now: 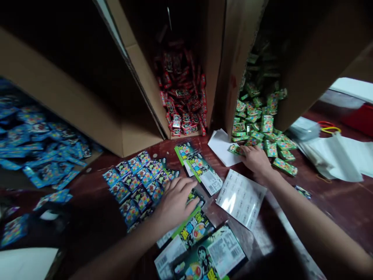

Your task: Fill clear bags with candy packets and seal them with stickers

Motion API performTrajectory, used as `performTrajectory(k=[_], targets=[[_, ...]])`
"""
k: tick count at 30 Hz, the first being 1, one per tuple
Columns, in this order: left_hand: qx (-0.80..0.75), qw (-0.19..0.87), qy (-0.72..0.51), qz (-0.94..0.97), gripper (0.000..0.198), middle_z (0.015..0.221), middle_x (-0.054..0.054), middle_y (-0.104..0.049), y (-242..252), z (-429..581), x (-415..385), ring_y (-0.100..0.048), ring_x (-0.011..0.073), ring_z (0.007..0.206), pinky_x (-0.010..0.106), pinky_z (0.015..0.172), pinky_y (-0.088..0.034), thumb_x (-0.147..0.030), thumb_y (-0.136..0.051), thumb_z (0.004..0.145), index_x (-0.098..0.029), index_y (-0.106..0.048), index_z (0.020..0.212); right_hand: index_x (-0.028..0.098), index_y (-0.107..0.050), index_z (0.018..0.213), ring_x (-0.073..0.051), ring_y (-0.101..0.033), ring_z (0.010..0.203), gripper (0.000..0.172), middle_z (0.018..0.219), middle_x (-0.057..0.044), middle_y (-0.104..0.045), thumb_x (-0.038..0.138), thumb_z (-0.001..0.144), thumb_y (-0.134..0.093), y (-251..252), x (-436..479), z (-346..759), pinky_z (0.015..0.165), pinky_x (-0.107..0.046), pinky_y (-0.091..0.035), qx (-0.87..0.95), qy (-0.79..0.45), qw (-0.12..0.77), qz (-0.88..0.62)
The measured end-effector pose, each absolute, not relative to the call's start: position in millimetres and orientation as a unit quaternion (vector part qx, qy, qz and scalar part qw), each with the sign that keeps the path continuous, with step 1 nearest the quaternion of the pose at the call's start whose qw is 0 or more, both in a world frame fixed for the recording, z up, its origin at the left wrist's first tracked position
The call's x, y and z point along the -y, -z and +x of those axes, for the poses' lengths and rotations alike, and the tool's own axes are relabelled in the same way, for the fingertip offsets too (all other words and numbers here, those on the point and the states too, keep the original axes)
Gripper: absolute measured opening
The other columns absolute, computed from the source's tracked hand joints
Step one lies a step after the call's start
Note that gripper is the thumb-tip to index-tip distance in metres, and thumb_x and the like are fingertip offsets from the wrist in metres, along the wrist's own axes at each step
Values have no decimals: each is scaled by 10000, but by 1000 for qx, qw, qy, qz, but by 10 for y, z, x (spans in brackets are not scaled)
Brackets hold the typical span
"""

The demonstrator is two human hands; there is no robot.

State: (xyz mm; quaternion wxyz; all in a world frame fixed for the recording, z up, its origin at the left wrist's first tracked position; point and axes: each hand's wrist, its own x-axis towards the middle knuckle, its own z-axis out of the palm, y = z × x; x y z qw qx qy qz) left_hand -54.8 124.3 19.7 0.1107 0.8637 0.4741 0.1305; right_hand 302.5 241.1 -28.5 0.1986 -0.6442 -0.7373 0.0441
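Note:
My left hand lies flat, fingers spread, on a green and black printed packet, right next to a laid-out grid of small blue packets. My right hand reaches to the foot of a heap of small green packets spilling from a tipped cardboard box, with its fingers closed on one green packet. A clear sheet of sticker labels lies between my two arms. More green printed packets lie ahead of my left hand.
A tipped box of red packets stands in the middle, and a box of blue packets at the left. White paper lies by the green heap. White bags, rubber bands and a red container sit at right.

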Motion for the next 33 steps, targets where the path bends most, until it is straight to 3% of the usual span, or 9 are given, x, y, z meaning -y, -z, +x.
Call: performTrajectory(k=[4, 7, 11, 14, 19, 21, 24, 27, 33], targets=[[-472, 3, -93, 877, 463, 1347, 107, -552, -303, -212, -2300, -515, 256, 1213, 422, 1047, -431, -228, -547, 938, -186, -510, 1398, 123, -539, 1321, -322, -637, 985, 538, 1070, -161, -676, 411, 867, -571, 193, -2293, 2928, 905, -484, -504, 738, -91, 242, -623], [-461, -29, -78, 884, 504, 1446, 129, -468, -345, 52, -3097, -483, 274, 1258, 439, 1007, -428, -110, -400, 970, -233, -469, 1454, 211, -323, 1499, -224, -681, 864, 590, 1053, -84, -663, 402, 960, -464, 75, -1873, 2953, 772, -377, -580, 704, -211, 308, -604], [-420, -37, -57, 905, 383, 1384, 180, -517, -409, 318, -3694, -465, 348, 1254, 503, 958, -415, -88, -382, 954, -161, -671, 1194, 329, -145, 1552, -213, -692, 971, 697, 1179, -68, -637, 372, 972, -529, 20, -1023, 3168, 833, -389, -599, 579, -431, 411, -556], [-392, -27, -50, 918, 296, 1148, 205, -626, -440, 304, -3859, -494, 393, 1192, 547, 943, -400, -90, -411, 926, -92, -703, 974, 309, -280, 1498, -248, -654, 1123, 633, 1311, -99, -599, 402, 952, -588, 82, -426, 3449, 929, -420, -571, 584, -420, 370, -587], [-433, -88, -134, 887, 416, 1103, 36, -606, -476, 74, -3591, -534, 307, 1182, 547, 1011, -364, -395, -337, 1028, -139, -612, 1204, 283, -303, 1524, -290, -434, 1395, 593, 1530, -130, -413, 413, 988, -519, 143, 185, 3787, 1141, -501, -391, 653, -262, 255, -663], [-474, -31, -211, 854, 452, 1099, 13, -604, -510, 103, -3226, -583, 240, 1099, 491, 999, -412, -457, -392, 1008, -158, -555, 1307, 244, -283, 1532, -313, -478, 1336, 686, 1477, -160, -448, 488, 955, -561, 156, 229, 3713, 1097, -511, -430, 633, -196, 246, -707], [-477, 211, -294, 801, 505, 1042, 30, -650, -472, 356, -2493, -635, 151, 868, 307, 835, -529, -439, -535, 958, -184, -496, 1392, 161, -343, 1486, -358, -565, 1164, 865, 1288, -195, -561, 666, 844, -628, 222, 111, 3386, 988, -536, -486, 573, -106, 225, -781], [-418, 431, -271, 752, 450, 1199, 90, -659, -296, 693, -1774, -672, 180, 944, 290, 825, -562, -421, -575, 939, -184, -585, 1321, 109, -385, 1453, -403, -559, 1118, 961, 1242, -227, -572, 762, 785, -610, 312, -43, 3081, 949, -562, -480, 545, -50, 195, -814], [-372, 541, -209, 725, 411, 1239, 103, -654, 6, 992, -1020, -683, 194, 977, 314, 857, -563, -326, -558, 947, -220, -586, 1343, 106, -291, 1510, -374, -542, 1132, 851, 1304, -221, -549, 512, 845, -634, 345, 184, 3477, 968, -525, -467, 655, -84, 183, -728]])
